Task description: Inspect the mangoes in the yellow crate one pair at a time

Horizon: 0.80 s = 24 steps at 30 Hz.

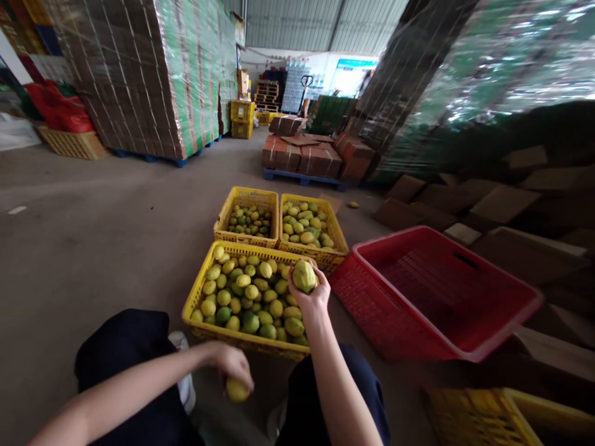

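My left hand (pixel 232 365) is closed around a yellow lemon (pixel 237 389), low in front of the near crate and between my knees. Raised over the right side of that crate, my right hand (pixel 313 291) grips a larger yellow-green lemon (pixel 304 276) with its top facing me. The near yellow crate (pixel 246 342) is filled with yellow and green lemons (pixel 251 292). Behind it stand two smaller-looking yellow crates: the left crate (pixel 222 226) holds small, greener lemons, and the right crate (pixel 341 238) holds larger yellow-green ones.
A red crate (pixel 385 322) stands tilted at my right, with another yellow crate (pixel 469 409) nearer. Flattened cartons (pixel 506 195) lie beyond. A blue pallet (pixel 304 179) with boxes and tall wrapped stacks (pixel 195 80) stand further back. One lemon (pixel 353 204) lies on the floor.
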Each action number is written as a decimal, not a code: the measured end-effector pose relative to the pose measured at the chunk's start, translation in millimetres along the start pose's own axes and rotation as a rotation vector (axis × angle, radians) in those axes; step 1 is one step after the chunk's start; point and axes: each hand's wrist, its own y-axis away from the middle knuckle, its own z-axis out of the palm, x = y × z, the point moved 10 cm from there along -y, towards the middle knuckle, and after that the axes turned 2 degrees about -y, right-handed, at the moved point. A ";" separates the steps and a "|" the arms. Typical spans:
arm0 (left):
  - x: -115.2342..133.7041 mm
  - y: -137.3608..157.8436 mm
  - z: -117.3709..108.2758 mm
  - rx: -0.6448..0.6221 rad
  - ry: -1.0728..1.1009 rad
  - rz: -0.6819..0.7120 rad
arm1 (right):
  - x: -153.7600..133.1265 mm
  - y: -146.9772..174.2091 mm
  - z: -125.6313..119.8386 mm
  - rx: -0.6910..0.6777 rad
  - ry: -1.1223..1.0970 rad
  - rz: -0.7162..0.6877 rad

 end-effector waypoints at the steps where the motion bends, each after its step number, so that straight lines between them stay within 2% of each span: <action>1: 28.5 3.6 -26.2 0.082 0.194 0.111 | -0.2 -1.0 -0.5 -0.005 0.009 -0.003; 3: 78.5 15.2 -82.2 0.203 0.340 0.273 | 0.6 -2.6 -1.2 -0.010 0.017 0.000; 5: 110.7 28.3 -133.8 0.311 0.453 0.389 | 2.7 -4.1 -2.0 -0.010 0.023 0.003; 6: 116.7 36.3 -158.8 0.414 0.548 0.446 | 4.6 -5.0 -2.2 -0.015 0.033 0.005; 7: 116.4 40.9 -173.7 0.485 0.567 0.453 | 7.4 -6.0 -2.6 -0.022 0.050 0.010; 8: 112.3 41.1 -178.5 0.515 0.529 0.419 | 10.9 -7.0 -3.6 -0.027 0.072 0.017; 10: 102.8 33.4 -164.7 0.477 0.317 0.324 | 19.9 -9.0 -8.1 -0.028 0.117 0.037; 12: 96.1 21.8 -131.8 0.351 0.013 0.255 | 30.5 -10.6 -17.0 -0.007 0.171 0.066; 14: 96.0 16.2 -102.3 0.274 -0.294 0.267 | 40.6 -11.9 -28.0 0.018 0.244 0.098; 15: 98.0 16.2 -93.8 0.283 -0.443 0.290 | 45.0 -12.6 -33.5 0.027 0.286 0.113; 17: 102.8 19.5 -88.0 0.366 -0.737 0.323 | 50.3 -14.6 -44.4 0.044 0.371 0.121; 19: 102.6 22.2 -91.5 0.449 -0.988 0.296 | 52.0 -16.8 -56.3 0.070 0.418 0.106; 21: 95.1 20.6 -96.7 0.450 -1.144 0.227 | 54.6 -17.4 -70.1 0.102 0.458 0.107; 24: 80.0 14.9 -103.0 0.380 -1.215 0.151 | 62.8 -11.9 -92.5 0.121 0.509 0.166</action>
